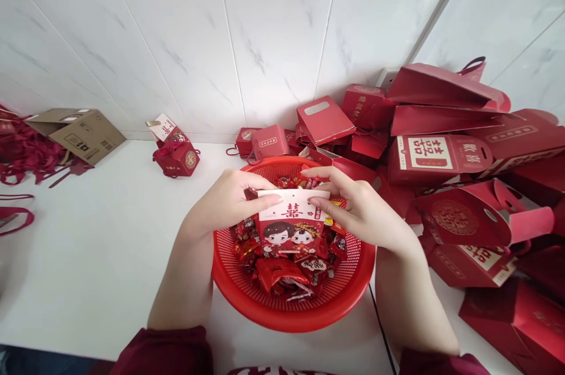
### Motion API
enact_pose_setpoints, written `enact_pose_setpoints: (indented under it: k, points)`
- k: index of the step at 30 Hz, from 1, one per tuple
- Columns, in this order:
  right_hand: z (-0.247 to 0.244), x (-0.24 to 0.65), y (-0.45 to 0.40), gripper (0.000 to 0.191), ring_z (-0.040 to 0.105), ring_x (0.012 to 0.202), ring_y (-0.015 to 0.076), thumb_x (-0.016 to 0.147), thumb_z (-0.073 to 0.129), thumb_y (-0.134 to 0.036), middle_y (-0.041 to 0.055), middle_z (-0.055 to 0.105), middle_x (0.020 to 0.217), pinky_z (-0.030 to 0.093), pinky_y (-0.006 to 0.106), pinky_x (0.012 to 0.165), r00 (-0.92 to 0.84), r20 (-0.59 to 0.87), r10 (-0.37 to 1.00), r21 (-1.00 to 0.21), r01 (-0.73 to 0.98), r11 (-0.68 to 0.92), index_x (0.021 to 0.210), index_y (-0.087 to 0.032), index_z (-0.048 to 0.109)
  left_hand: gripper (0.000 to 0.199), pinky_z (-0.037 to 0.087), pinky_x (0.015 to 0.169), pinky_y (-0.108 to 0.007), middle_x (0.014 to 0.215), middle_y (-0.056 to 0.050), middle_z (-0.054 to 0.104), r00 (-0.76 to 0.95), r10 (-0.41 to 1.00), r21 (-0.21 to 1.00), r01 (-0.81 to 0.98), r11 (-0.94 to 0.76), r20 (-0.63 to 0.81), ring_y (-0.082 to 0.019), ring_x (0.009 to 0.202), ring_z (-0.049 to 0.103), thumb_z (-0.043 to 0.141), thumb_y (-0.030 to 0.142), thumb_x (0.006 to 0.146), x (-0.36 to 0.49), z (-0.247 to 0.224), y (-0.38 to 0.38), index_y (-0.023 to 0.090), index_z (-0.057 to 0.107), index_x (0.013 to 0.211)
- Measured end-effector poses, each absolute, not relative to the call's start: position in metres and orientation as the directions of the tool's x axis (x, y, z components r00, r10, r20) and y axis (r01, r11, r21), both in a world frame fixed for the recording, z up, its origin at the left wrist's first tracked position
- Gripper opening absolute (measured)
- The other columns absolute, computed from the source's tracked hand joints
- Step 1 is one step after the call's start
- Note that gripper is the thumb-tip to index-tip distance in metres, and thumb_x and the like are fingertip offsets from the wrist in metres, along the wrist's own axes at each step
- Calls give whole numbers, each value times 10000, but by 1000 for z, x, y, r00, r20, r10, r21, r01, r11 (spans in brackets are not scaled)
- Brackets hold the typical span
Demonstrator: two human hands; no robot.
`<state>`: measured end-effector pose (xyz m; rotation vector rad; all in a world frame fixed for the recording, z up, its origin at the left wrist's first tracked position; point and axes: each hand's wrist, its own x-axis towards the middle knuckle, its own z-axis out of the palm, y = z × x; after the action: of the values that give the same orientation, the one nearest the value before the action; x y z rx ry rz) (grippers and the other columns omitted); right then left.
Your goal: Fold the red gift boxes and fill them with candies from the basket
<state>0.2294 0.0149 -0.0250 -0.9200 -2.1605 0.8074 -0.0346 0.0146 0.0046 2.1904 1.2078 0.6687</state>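
Note:
Above a red plastic basket [293,321] of wrapped candies [278,275], both my hands hold a small red and white paper candy box [289,234]. Its front carries a red double-happiness sign and two cartoon figures. My left hand [247,195] pinches the white upper edge at the left, thumb in front and fingers behind. From the other side, my right hand [348,201] grips the right part of the same edge, its thumb lying on the white panel. The fingertips behind the box are partly hidden.
Many red gift boxes [463,210] are heaped on the right. A small red box with a tag [176,154] stands near the tiled wall. Further left are an open brown carton [88,136] and a tangle of dark red ribbons [26,151] on the white table [110,257].

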Motion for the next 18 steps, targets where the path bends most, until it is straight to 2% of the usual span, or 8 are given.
enact_pose_setpoints:
  k: [2,4,7,9,11,13,16,18]
  points:
    - [-23,231,12,253,733,926,148,1016,562,-222,-3,774,1114,575,272,831,-578,316,753,-698,395,597,1254,-246,646,188,492,634,-233,799,18,763,523,824,607,589,-534,218,-121,702,665,669,250,939,-33,5,11,195,781,799]
    - [-21,233,9,218,746,943,139,1027,543,-207,-7,785,1106,571,248,845,-626,350,697,-647,376,663,1159,-244,713,205,500,652,-248,792,12,769,603,736,544,524,-655,306,-127,706,669,658,202,947,-32,4,8,195,780,782]
    - [-18,239,0,282,757,1009,121,1021,529,-129,-4,793,1138,569,196,881,-670,465,579,-549,294,782,1214,-228,709,131,547,726,-265,861,2,801,671,580,490,352,-798,463,-144,762,710,691,140,923,-32,3,4,208,803,925]
    - [-18,243,-6,323,759,1015,116,1010,532,-91,6,789,1164,574,182,890,-664,544,513,-471,264,842,1266,-217,682,177,571,722,-262,909,-11,811,659,531,497,264,-827,533,-148,773,728,732,111,887,-32,6,1,211,802,1016]
    - [-17,244,-11,348,766,980,119,999,554,-82,9,792,1155,590,190,857,-633,608,480,-409,268,872,1295,-231,660,232,584,715,-253,955,-24,813,653,526,508,241,-827,545,-149,796,737,743,96,876,-34,10,-4,211,795,1070]
    - [-16,243,-14,343,771,946,128,986,597,-100,7,797,1134,604,204,816,-590,655,472,-381,282,881,1288,-250,656,239,582,706,-250,932,-19,809,650,539,479,291,-828,537,-139,781,726,734,83,879,-38,14,-8,217,793,1069]
    - [-15,243,-13,295,775,850,140,974,637,-140,12,805,1084,622,234,746,-519,695,497,-371,333,867,1247,-247,667,173,541,634,-258,777,23,766,540,548,383,395,-835,639,-118,662,660,757,80,844,-56,18,-13,228,793,926]
    - [-13,246,-13,256,776,840,156,985,618,-153,12,805,1067,635,269,738,-486,694,531,-373,388,843,1210,-257,681,113,459,538,-252,661,47,687,265,540,371,488,-790,799,-103,580,579,776,104,799,-73,20,-13,214,757,778]
